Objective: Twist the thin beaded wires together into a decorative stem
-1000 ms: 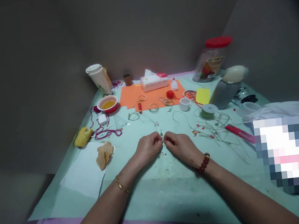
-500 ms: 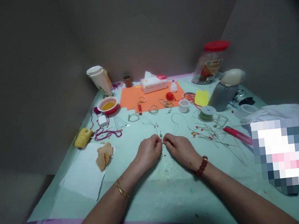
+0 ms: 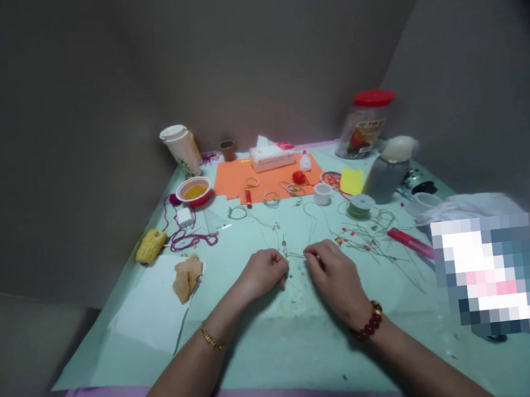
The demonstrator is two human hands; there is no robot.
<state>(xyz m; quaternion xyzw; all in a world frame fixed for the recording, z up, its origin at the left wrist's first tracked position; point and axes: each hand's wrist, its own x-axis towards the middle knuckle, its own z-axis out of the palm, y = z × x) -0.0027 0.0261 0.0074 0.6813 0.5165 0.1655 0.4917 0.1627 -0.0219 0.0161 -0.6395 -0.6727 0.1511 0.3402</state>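
Green cord [image 3: 295, 255] spans the gap between the left hand [image 3: 266, 271] and the right hand [image 3: 335, 273], thumb and fingertips of each clamped on it. Beyond the grip lie orange sheets [image 3: 225, 180]; to its right, a spool [image 3: 359, 207]; to its left, brown flat pieces [image 3: 188, 279] overlapping white paper [image 3: 143, 303].

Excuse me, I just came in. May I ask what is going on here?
A person is handling a thin cord with bare hands over a green sheet. The left hand and the right hand are a little apart, both with fingers pinched, and the cord runs between them. Beyond the right hand stands a spool of green cord; farther back, a tissue box sits on orange paper.
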